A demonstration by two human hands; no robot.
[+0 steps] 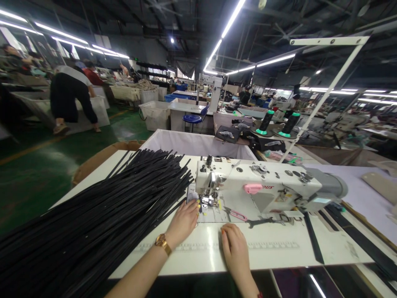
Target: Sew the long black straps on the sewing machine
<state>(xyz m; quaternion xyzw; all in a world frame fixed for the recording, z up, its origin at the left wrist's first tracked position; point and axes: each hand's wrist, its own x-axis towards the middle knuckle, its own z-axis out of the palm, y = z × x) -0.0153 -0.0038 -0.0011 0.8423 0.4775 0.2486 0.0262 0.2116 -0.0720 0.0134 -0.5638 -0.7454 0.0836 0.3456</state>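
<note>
In the head view, my left hand lies by the needle area of a white sewing machine, its fingertips near the presser foot. Its fingers are close together, and anything under them is hidden. Further right, my right hand rests on the white table near its front edge, fingers curled, with what is under them out of sight. A large heap of long black strips covers the table's left side. Pink-handled scissors and a dark wrench lie below the machine arm.
Two black thread spools stand behind the machine, beside a white thread stand. A pale fabric-lined bin adjoins the table's far edge. Black strips lie at the right. A person bends over a bin at the far left.
</note>
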